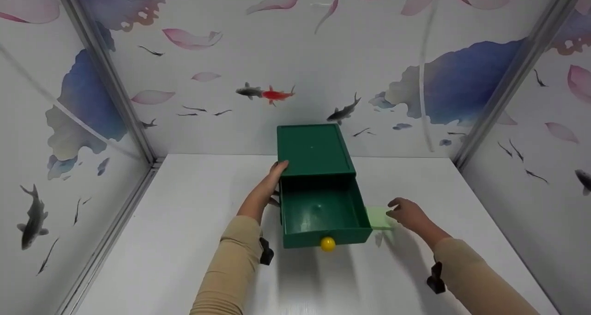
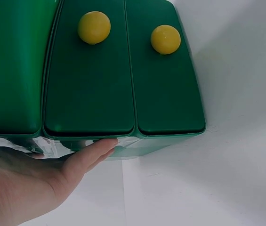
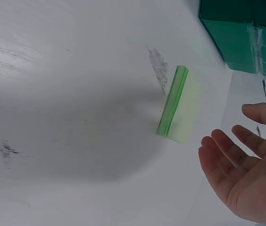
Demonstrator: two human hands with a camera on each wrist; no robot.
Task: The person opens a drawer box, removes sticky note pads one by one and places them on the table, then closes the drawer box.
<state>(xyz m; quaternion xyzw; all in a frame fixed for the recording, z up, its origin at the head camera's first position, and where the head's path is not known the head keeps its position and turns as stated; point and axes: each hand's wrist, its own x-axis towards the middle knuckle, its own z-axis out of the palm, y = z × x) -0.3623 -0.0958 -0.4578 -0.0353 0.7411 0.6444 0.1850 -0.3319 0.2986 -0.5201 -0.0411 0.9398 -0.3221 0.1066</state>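
Note:
A green drawer cabinet point(image 1: 314, 151) stands near the back wall, its top drawer point(image 1: 318, 208) pulled out with nothing visible inside. A yellow ball knob point(image 1: 328, 244) sits on that drawer's front; two lower drawers point(image 2: 90, 84) with similar knobs are closed. My left hand point(image 1: 268, 185) rests against the cabinet's left side, fingers mostly straight, with the thumb at the top edge. On the table right of the cabinet lies a light green pad of paper point(image 3: 175, 106), resembling sticky notes. My right hand point(image 1: 408, 214) hovers beside the pad, fingers loosely bent and holding nothing.
The white table point(image 1: 184, 259) is enclosed by a back wall point(image 1: 314, 61) and side walls printed with fish, petals and blue leaves. Metal posts point(image 1: 104, 70) stand at the corners. Clear tape runs along the cabinet's side.

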